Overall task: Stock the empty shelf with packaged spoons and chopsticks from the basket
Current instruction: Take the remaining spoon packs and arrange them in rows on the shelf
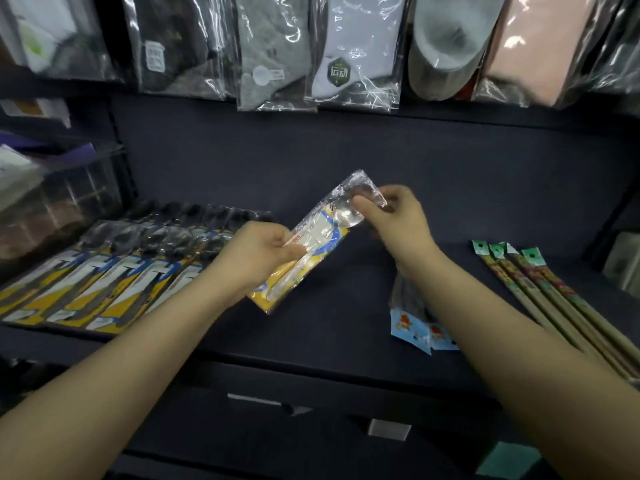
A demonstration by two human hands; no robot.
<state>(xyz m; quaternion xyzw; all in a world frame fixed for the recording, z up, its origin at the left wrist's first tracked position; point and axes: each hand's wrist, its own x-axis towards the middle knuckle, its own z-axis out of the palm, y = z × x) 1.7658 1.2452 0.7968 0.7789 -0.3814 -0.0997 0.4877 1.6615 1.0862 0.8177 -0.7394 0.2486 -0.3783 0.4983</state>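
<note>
**A:** What did you have hold of?

**B:** You held a spoon pack (pixel 311 244) with both hands, in the air just above the dark shelf (pixel 329 317), near its middle. Your left hand (pixel 258 252) had its fingers pinched on the printed card end; your right hand (pixel 393 216) pinched the clear plastic over the spoon bowl.

**A:** How would it handle?

**B:** Light, I'd judge, and stiff along the spoon inside, but the film looked glossy and likely slippery. The card end seemed the surer place to grip; the loose top flap would probably crumple.

**A:** What lay around it?

**B:** To your left, a row of spoon packs (pixel 110 271) already lay side by side, overlapping, their right edge just beside your left hand. Under your right forearm lay a small blue-cornered pack (pixel 412 323), contents unclear. Further right, chopsticks (pixel 540 289) lay in long sleeves. Bagged socks (pixel 353 53) hung above, well clear. The gap between row and small pack looked open. The basket was not visible.
</note>
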